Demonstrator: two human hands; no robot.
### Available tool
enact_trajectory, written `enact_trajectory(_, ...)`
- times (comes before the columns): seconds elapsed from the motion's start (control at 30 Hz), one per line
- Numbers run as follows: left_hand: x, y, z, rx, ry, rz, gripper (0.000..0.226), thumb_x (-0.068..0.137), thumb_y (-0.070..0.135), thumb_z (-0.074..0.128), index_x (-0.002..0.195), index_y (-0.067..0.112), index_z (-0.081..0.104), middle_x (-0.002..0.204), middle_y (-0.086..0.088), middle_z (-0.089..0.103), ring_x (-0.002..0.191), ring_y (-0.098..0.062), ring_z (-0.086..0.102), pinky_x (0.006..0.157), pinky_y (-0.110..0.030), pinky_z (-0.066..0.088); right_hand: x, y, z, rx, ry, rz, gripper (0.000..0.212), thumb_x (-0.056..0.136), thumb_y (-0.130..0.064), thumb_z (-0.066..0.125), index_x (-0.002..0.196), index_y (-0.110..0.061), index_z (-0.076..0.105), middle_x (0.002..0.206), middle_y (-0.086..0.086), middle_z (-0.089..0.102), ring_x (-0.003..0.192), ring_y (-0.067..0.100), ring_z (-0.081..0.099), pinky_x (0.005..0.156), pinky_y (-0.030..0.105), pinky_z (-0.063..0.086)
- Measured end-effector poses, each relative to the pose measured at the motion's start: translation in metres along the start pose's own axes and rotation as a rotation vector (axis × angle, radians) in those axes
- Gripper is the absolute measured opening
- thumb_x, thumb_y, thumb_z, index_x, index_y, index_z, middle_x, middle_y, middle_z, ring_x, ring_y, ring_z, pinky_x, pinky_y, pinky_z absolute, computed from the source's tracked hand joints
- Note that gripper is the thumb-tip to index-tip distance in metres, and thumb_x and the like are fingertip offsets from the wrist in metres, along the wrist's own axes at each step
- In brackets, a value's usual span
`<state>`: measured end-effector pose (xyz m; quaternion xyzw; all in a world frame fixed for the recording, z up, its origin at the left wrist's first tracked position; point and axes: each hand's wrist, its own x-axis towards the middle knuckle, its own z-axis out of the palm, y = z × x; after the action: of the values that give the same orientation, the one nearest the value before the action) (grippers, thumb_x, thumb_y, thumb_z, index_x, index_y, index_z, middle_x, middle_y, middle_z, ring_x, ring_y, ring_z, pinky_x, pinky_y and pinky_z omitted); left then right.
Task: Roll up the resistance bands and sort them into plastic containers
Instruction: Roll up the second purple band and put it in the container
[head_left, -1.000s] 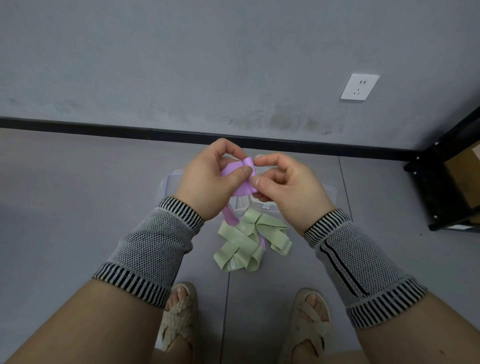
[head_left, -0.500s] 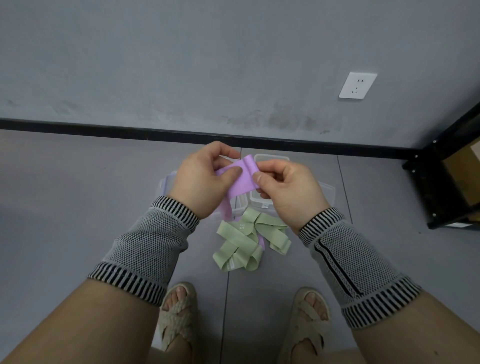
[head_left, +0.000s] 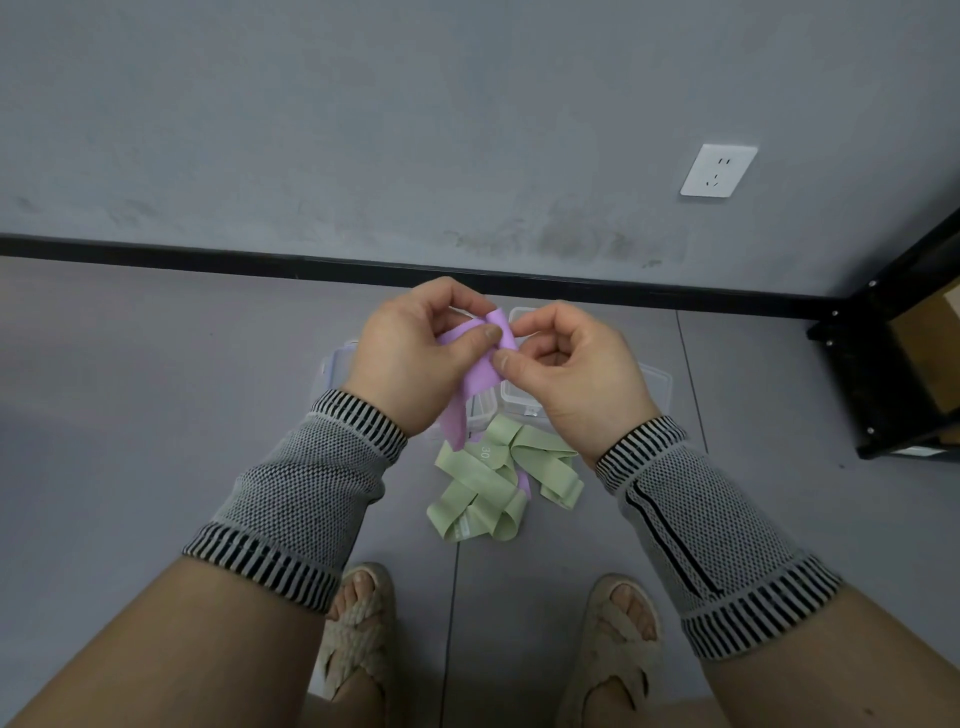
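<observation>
purple band (head_left: 480, 376) is pinched at its rolled top by left hand (head_left: 410, 358) and right hand (head_left: 576, 371), above the clear containers (head_left: 657, 387); green bands (head_left: 493, 488) lie below, probably tangled.

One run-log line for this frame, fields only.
left hand: pinches purple band | right hand: pinches same band | green bands: loose on floor | containers: beneath hands

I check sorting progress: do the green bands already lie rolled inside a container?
No, the green bands lie loose and unrolled on the floor, in front of the containers.
</observation>
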<state>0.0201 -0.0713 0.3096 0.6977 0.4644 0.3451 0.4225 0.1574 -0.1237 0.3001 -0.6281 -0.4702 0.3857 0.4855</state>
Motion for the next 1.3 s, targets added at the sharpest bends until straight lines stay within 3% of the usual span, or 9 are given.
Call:
enact_trajectory(0.1,0.0006,-0.0011,-0.0011,-0.011,-0.002,0.002,0.013,0.083,0.017,0.069,0.082,0.028,0.062,0.076,0.005,0.072,0.070,-0.008,0.067,0.065,-0.025,0.053,-0.0009,-0.0020,-0.0031,0.089,-0.033,0.003,0.017,0.082,-0.010,0.070,0.082,-0.026,0.066,0.074,-0.003,0.066,0.070,0.009,0.061,0.068,0.026,0.054)
enact_trajectory(0.23,0.0002,-0.0026,-0.0013,0.000,-0.021,0.017,0.013,0.084,0.018,0.068,0.083,0.030,0.063,0.078,0.002,0.072,0.075,-0.014,0.068,0.069,-0.033,0.056,-0.0008,-0.0032,-0.0052,0.190,-0.060,0.076,0.017,0.087,-0.007,0.065,0.081,-0.022,0.068,0.069,-0.004,0.069,0.067,0.007,0.064,0.065,0.023,0.052)
enact_trajectory(0.37,0.0000,-0.0024,-0.0003,0.033,-0.026,0.037,0.018,0.082,0.017,0.069,0.080,0.034,0.063,0.080,0.004,0.070,0.076,-0.010,0.065,0.071,-0.028,0.055,-0.0011,-0.0024,-0.0062,0.160,-0.057,0.103,0.012,0.085,-0.006,0.066,0.082,-0.018,0.067,0.068,-0.001,0.069,0.062,0.006,0.063,0.062,0.022,0.051)
enact_trajectory(0.57,0.0013,-0.0044,0.0000,0.046,-0.030,0.028,0.015,0.082,0.019,0.070,0.083,0.032,0.065,0.084,0.004,0.070,0.082,-0.013,0.066,0.077,-0.033,0.056,-0.0004,-0.0044,-0.0055,0.134,-0.086,0.090,0.019,0.088,-0.007,0.062,0.090,-0.025,0.064,0.066,-0.006,0.069,0.052,-0.002,0.057,0.054,0.015,0.045)
enact_trajectory(0.8,0.0001,-0.0024,-0.0012,0.069,-0.045,0.034,0.023,0.088,0.013,0.059,0.086,0.037,0.060,0.078,0.011,0.066,0.064,0.003,0.056,0.058,-0.014,0.044,0.0014,-0.0031,-0.0063,0.166,-0.044,0.082,0.017,0.087,-0.006,0.063,0.088,-0.022,0.066,0.069,-0.005,0.066,0.057,0.000,0.059,0.056,0.017,0.046)
enact_trajectory(1.1,-0.0007,-0.0003,0.0027,-0.019,-0.048,0.013,0.017,0.086,0.011,0.064,0.084,0.029,0.062,0.079,0.000,0.071,0.073,-0.011,0.066,0.071,-0.024,0.053,0.0007,-0.0001,-0.0030,0.086,-0.003,0.029,0.018,0.082,-0.006,0.070,0.084,-0.021,0.060,0.075,0.001,0.065,0.067,0.011,0.062,0.072,0.031,0.056)
enact_trajectory(1.3,0.0004,-0.0010,0.0011,-0.013,-0.049,0.034,0.016,0.086,0.012,0.065,0.082,0.027,0.061,0.077,0.000,0.070,0.072,-0.012,0.065,0.071,-0.026,0.053,-0.0006,-0.0033,-0.0044,0.141,-0.050,0.038,0.017,0.082,-0.006,0.069,0.087,-0.021,0.063,0.078,-0.001,0.067,0.065,0.003,0.063,0.061,0.017,0.049)
